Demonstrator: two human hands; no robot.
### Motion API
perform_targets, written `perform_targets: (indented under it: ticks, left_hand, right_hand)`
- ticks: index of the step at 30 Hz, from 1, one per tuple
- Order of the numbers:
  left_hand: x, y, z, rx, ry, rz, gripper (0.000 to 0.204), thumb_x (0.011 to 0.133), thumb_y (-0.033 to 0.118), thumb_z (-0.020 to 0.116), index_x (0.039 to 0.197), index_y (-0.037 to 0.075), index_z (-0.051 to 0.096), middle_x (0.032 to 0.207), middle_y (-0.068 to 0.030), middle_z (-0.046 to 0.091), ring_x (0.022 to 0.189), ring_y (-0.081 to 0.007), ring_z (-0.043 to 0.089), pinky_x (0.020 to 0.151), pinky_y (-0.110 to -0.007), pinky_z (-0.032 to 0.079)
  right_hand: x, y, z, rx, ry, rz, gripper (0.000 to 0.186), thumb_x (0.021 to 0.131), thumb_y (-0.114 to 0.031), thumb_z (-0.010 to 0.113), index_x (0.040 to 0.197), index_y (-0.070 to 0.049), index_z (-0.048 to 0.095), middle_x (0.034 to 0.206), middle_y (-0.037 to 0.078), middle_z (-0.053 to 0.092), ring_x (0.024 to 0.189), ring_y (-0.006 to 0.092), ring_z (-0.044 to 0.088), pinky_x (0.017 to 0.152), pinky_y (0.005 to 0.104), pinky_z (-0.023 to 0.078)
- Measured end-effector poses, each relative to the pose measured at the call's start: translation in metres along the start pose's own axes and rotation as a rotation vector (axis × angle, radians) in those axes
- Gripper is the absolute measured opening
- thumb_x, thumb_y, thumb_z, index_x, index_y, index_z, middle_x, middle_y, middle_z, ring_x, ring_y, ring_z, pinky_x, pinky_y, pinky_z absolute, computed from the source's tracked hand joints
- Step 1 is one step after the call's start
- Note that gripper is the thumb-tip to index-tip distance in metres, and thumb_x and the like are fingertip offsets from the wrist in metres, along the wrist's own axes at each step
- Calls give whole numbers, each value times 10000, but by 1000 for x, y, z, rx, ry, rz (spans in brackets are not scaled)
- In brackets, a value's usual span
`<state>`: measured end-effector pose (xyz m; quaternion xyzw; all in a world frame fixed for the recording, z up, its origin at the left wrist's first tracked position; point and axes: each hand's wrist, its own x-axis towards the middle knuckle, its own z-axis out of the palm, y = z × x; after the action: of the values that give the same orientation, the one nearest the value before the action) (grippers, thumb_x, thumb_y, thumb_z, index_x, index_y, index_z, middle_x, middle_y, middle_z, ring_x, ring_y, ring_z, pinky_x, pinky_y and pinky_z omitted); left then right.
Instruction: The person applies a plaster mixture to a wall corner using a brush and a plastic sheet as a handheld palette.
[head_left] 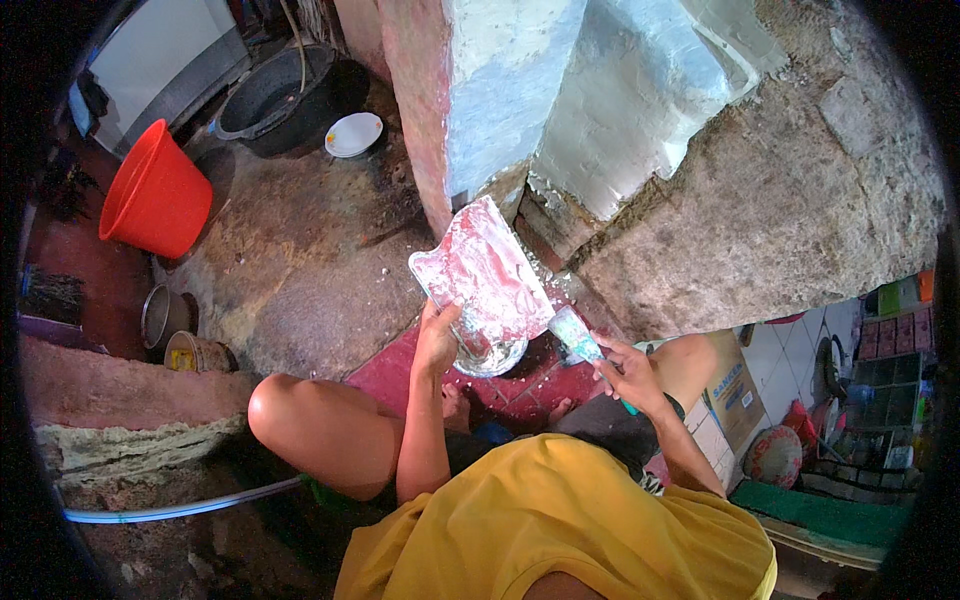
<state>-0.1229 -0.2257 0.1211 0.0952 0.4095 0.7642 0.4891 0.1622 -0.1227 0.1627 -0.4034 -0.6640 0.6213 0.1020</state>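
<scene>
Our paste-smeared board (490, 270) lies near the centre of the view, with a coated bowl (497, 362) partly hidden under its 6 o'clock edge. To work the paste well, we judge it best to hold the board level and draw the scraper (575, 335), now at the 4 o'clock corner, low and flat in short passes, letting crumbs drop over the bowl. Our left grip (437, 338) is closed on the board's 7 o'clock edge; our right grip (628, 374) wraps the scraper's handle. Beyond, a pillar (505, 90) stands at 12 o'clock, a red bucket (162, 195) at 10.
</scene>
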Motion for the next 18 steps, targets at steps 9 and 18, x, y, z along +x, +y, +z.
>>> perform_targets:
  ticks: [9, 18]
  left_hand:
    - [3, -5, -7, 11, -18, 71, 406, 831, 26, 460, 1225, -6, 369, 1155, -121, 504, 1039, -228, 508, 910, -368, 393]
    - [3, -15, -10, 183, -97, -64, 333, 842, 84, 513, 1160, 9, 447, 1083, -63, 537, 988, -171, 502, 868, -315, 388]
  right_hand:
    - [7, 2, 18, 16, 87, -96, 438, 852, -59, 531, 1273, -98, 418, 702, 34, 560, 452, 45, 423, 390, 187, 351]
    - [27, -2, 31, 56, 120, -130, 416, 834, -46, 553, 1237, -66, 456, 939, 84, 577, 591, 79, 509, 406, 205, 394]
